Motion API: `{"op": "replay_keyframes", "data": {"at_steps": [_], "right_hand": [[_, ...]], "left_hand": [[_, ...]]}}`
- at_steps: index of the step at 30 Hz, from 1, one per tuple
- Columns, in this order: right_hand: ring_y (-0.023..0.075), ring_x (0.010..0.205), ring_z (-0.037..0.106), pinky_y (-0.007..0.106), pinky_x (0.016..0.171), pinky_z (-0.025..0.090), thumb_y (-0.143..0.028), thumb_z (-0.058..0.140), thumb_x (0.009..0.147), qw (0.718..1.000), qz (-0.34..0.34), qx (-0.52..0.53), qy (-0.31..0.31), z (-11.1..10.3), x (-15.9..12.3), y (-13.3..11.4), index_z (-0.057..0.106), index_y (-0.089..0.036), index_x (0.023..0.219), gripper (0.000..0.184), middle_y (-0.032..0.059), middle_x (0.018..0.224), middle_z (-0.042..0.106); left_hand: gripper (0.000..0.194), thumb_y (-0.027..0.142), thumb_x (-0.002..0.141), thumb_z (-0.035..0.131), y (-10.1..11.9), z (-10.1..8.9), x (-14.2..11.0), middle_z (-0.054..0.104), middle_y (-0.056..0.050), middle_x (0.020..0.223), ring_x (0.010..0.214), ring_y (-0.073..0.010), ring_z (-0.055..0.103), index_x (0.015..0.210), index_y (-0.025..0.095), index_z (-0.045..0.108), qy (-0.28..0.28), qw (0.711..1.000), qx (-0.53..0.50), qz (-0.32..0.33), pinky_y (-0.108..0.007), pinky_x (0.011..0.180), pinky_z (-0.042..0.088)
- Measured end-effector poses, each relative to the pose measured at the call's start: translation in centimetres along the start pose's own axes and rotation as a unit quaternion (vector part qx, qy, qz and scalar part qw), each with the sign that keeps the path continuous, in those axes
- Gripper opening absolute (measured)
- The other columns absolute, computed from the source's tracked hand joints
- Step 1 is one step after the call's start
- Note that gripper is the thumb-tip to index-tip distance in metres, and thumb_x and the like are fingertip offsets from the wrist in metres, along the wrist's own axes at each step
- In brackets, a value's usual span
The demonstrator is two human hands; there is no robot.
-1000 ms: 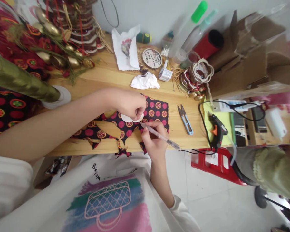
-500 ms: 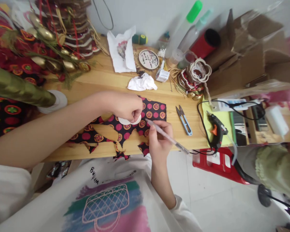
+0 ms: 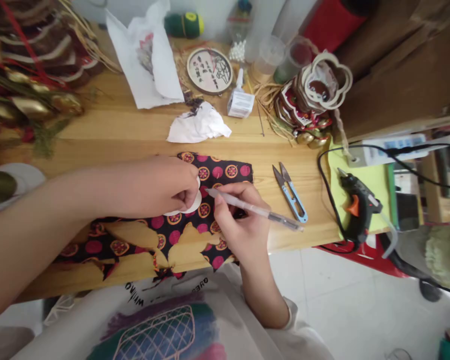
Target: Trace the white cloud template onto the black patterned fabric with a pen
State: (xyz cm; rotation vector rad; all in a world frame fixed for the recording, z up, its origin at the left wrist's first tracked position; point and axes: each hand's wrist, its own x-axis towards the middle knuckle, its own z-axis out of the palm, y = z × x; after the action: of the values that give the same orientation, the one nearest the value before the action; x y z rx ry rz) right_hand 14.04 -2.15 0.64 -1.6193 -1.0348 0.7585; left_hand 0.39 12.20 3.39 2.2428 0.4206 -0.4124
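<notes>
My right hand is closed round a clear pen. The pen's tip points left at a dark cloth with pink and orange round patterns, close to the edge of a white scalloped piece. With curled fingers pressed together, my left hand holds that white piece down flat on the cloth and covers most of it. Cut-out gaps in the cloth's near part let the wooden table show through. To the right of my right hand lie blue-handled thread snips, blades apart.
Behind the cloth are crumpled white paper, a round wooden plaque and a small white bottle. Stacked flower-shaped frames stand at back right. A black glue gun with its cable lies on yellow paper at the right.
The view has moved closer to the table. My left hand still presses the white piece, and the pen tip stays near its right edge, with little visible movement.
</notes>
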Motion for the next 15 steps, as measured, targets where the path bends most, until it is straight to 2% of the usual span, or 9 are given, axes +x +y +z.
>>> {"op": "replay_keyframes", "data": {"at_steps": [8, 11, 15], "right_hand": [[0.011, 0.064, 0.065, 0.026, 0.059, 0.053, -0.022, 0.066, 0.083, 0.999, -0.009, -0.027, -0.035, -0.41, 0.05, -0.08, 0.065, -0.024, 0.093, 0.011, -0.0044, 0.075, 0.069], [0.0124, 0.066, 0.066, 0.027, 0.061, 0.055, -0.021, 0.066, 0.083, 0.999, -0.009, -0.035, -0.037, -0.4, 0.15, -0.07, 0.066, -0.025, 0.092, 0.01, -0.0042, 0.076, 0.07], [0.0122, 0.066, 0.066, 0.028, 0.065, 0.056, -0.022, 0.066, 0.083, 0.999, -0.011, -0.03, -0.041, -0.38, 0.19, -0.03, 0.066, -0.025, 0.092, 0.01, -0.0043, 0.076, 0.071]], "left_hand": [[0.018, 0.015, 0.073, 0.059, 0.98, -0.32, 0.5, 0.064, 0.001, 0.074, 0.066, -0.0145, 0.054, 0.058, 0.024, 0.064, -0.05, 0.994, 0.002, -0.101, -0.026, 0.06, 0.036], [0.018, 0.015, 0.072, 0.059, 0.94, -0.18, 0.54, 0.063, 0.001, 0.074, 0.064, -0.0145, 0.053, 0.058, 0.025, 0.064, -0.049, 0.993, 0.008, -0.107, -0.027, 0.059, 0.035], [0.019, 0.018, 0.075, 0.058, 0.56, 0.07, 0.41, 0.063, 0.001, 0.073, 0.063, -0.0138, 0.051, 0.059, 0.025, 0.065, -0.03, 0.997, 0.0, -0.076, -0.027, 0.057, 0.034]]}}
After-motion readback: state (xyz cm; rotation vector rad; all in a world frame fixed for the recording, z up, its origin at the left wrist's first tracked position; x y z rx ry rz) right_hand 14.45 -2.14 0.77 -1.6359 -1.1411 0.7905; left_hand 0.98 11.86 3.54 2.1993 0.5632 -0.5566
